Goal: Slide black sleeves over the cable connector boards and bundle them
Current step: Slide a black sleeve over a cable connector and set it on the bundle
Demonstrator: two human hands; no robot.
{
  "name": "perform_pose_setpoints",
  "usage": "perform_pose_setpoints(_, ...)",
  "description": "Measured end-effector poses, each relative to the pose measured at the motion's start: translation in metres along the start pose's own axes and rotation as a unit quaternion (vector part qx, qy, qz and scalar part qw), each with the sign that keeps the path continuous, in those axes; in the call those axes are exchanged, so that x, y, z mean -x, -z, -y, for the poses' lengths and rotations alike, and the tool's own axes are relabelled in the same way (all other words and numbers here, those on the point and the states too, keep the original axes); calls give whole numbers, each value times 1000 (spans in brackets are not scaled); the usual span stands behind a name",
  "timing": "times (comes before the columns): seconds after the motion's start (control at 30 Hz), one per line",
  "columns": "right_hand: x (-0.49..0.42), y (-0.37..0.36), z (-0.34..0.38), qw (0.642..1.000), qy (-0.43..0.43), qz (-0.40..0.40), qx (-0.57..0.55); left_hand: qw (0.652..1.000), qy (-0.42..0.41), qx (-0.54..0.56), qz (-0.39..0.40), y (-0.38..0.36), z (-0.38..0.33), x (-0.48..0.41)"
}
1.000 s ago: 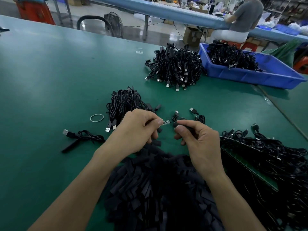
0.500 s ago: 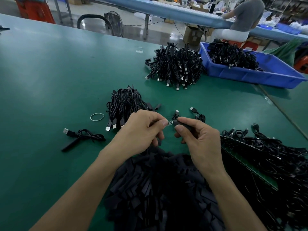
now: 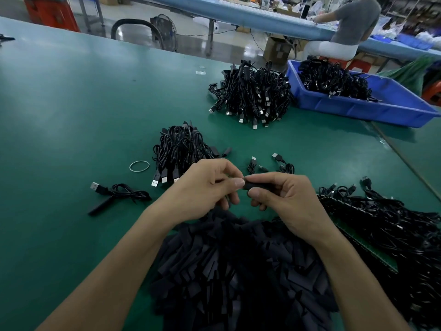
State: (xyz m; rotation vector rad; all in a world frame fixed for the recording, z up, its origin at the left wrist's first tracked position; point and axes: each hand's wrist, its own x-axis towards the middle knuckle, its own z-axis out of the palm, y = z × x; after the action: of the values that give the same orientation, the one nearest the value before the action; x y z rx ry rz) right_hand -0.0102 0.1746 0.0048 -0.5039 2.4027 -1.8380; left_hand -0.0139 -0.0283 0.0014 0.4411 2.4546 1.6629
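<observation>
While held close together low over the green desk [image 3: 71, 115], both hands pinching one black sleeve [image 3: 253, 185]. Left hand [image 3: 207, 185] at the sleeve's left end, thumb and forefinger closed on its tip. Right hand [image 3: 284, 199] curled around the sleeve's right part, thumb underneath. Contents of the sleeve hidden by the fingers.

Shows, directly beneath the wrists at the near edge, a heaped pile of loose sleeves [image 3: 238, 271]. To the right of it, touching, a tangle of black cables [image 3: 393, 235] lying over a green board strip [image 3: 370, 249]. Just beyond the hands, a few loose cable ends [image 3: 281, 163] with plugs.

Shows, left of the hands, a tied cable bundle [image 3: 181, 149] with silver plugs facing the viewer, a pale rubber band [image 3: 139, 166] just beside it, and a single cable [image 3: 119, 192] nearer the viewer. Farther back, a large cable heap [image 3: 253, 94] beside a blue bin [image 3: 358, 108] holding more cables. Across an aisle, a seated person [image 3: 355, 22] at another bench.
</observation>
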Motion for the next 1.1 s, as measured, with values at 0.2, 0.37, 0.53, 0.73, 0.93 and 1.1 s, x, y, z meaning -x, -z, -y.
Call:
perform_pose_setpoints(0.2,1,-1,2,999,34,-22,-1,1000,-9,13,-23,-4,0,-1)
perform_pose_setpoints(0.37,1,2,-3,997,39,-71,16,997,-18,-2,-81,-3,1,0)
perform_pose_setpoints(0.53,2,4,-4,995,49,-84,21,985,-49,-75,-146,-6,-2,3)
perform_pose_setpoints(0.73,2,7,-2,998,39,-58,5,989,-58,-36,-131,-7,-4,2)
perform_pose_setpoints(0.93,6,8,-4,997,51,-48,11,994,-53,12,-98,-7,-1,1)
perform_pose_setpoints(1.1,8,7,-7,996,61,-59,14,993,-52,43,-100,-9,-1,1)
